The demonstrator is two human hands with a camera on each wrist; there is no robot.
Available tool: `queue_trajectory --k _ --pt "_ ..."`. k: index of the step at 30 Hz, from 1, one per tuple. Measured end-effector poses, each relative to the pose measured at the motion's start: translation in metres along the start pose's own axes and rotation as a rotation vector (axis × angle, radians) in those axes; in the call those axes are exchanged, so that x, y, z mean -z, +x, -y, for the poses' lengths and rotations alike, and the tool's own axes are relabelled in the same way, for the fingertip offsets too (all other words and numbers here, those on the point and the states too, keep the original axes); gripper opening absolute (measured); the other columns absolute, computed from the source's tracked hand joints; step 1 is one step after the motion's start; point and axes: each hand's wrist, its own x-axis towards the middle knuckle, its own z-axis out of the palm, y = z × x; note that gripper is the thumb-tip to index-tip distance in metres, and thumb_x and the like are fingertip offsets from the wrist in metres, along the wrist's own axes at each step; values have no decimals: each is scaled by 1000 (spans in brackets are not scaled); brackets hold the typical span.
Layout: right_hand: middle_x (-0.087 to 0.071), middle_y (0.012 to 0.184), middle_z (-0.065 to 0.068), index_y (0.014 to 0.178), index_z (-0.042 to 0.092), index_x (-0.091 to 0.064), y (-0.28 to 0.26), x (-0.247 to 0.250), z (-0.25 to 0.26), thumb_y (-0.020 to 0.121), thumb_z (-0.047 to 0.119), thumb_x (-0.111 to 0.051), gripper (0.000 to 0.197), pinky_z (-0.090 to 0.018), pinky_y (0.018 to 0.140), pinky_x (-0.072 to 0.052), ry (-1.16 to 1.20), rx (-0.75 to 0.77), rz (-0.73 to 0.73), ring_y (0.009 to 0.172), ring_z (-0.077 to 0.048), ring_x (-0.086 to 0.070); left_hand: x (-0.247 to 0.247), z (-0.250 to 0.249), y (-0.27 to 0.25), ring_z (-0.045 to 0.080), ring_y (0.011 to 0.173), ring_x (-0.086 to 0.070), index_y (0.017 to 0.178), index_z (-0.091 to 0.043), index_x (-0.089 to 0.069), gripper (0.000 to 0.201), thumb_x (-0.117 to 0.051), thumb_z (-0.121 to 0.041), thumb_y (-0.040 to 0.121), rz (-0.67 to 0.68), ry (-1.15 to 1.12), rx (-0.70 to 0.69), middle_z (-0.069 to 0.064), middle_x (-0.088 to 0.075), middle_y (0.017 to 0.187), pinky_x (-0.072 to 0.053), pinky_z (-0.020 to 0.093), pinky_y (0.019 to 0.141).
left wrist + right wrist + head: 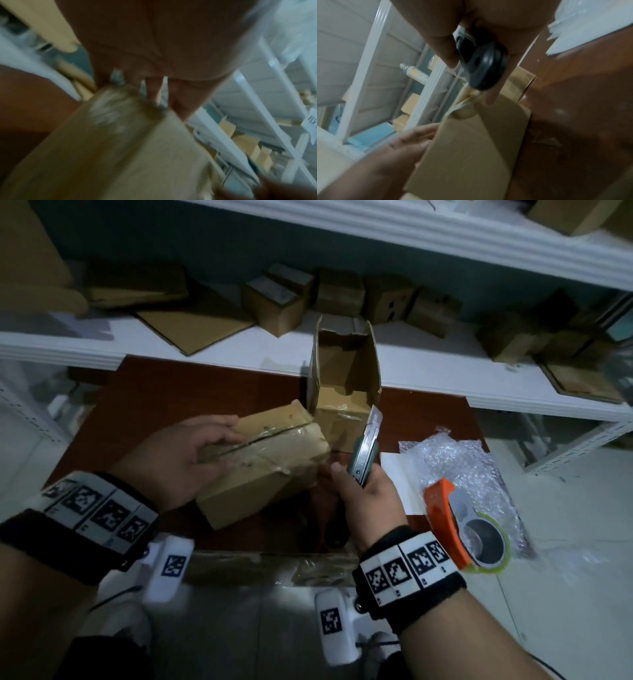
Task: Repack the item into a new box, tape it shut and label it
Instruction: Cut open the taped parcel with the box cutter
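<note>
A closed cardboard box (263, 463), sealed with clear tape, lies tilted on the brown table (171, 392). My left hand (219, 440) grips its left end, fingers over the top; the left wrist view shows those fingers (154, 93) on the blurred box (120, 148). To the right of the box, my right hand (356, 474) holds a utility knife (364, 450) with its blade pointing up and away. Its dark butt end (481, 65) shows in the right wrist view above the box (467, 155). Just behind stands an open box (342, 378) with its flaps up, apparently empty.
On the right lie an orange tape dispenser (455, 525), bubble wrap (462, 460) and a white sheet (397, 474). A white shelf (222, 344) behind the table carries small boxes and flat cardboard. More shelving stands around, with pale floor below.
</note>
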Motion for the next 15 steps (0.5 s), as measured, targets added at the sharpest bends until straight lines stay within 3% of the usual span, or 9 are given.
queue_trajectory --k 2,4,6,8,10,11,13,15 --pt "-74 95 -20 110 8 -65 -3 -5 1 98 19 -64 17 -31 62 -59 62 3 21 80 -23 -75 3 1 -8 6 130 -41 107 -57 -56 34 -72 -36 86 0 48 60 -29 -41 134 -38 39 111" --pt "-72 86 -15 107 6 -62 -7 -9 2 99 19 -63 15 -26 53 -56 -30 30 7 68 -16 -73 9 1 -14 8 117 -44 112 -55 -59 28 -68 -51 85 -27 131 167 -19 -41 125 -41 35 101" --pt "-69 84 -15 104 8 -59 -13 -12 1 98 20 -64 15 -36 56 -61 -57 22 29 73 -23 -73 11 3 -19 11 104 -49 114 -47 -64 27 -58 -56 89 -54 177 252 -10 -44 116 -43 33 91" --pt "-69 94 -25 108 6 -58 -17 -19 -1 96 21 -68 22 -56 68 -62 -25 -15 68 86 -40 -72 9 3 -25 16 87 -61 115 -36 -67 27 -52 -48 96 -30 -2 294 -4 -57 105 -49 33 75" --pt "-68 101 -29 111 4 -57 -21 -24 -3 91 25 -73 33 -62 72 -60 -54 2 63 90 -46 -70 7 -2 -31 20 62 -66 112 -25 -68 20 -54 -33 99 18 -322 323 2 -69 85 -48 31 53" --pt "-69 99 -27 110 6 -59 -22 -25 -4 87 32 -76 38 -62 73 -60 -95 18 61 88 -44 -71 5 -4 -32 17 56 -64 109 -25 -69 16 -58 -30 98 23 -369 300 2 -70 77 -45 29 50" --pt "-72 92 -20 105 11 -61 -23 -27 -5 84 38 -76 37 -57 76 -61 -191 71 46 82 -36 -73 0 -1 -33 6 65 -61 99 -31 -71 10 -67 -35 91 -16 -154 210 -7 -66 76 -42 24 58" --pt "-72 88 -22 102 13 -59 -22 -24 -6 91 29 -73 24 -49 70 -62 -205 81 16 75 -35 -72 -5 1 -30 1 84 -53 87 -37 -69 8 -68 -45 85 -160 185 61 -20 -58 89 -41 24 72"
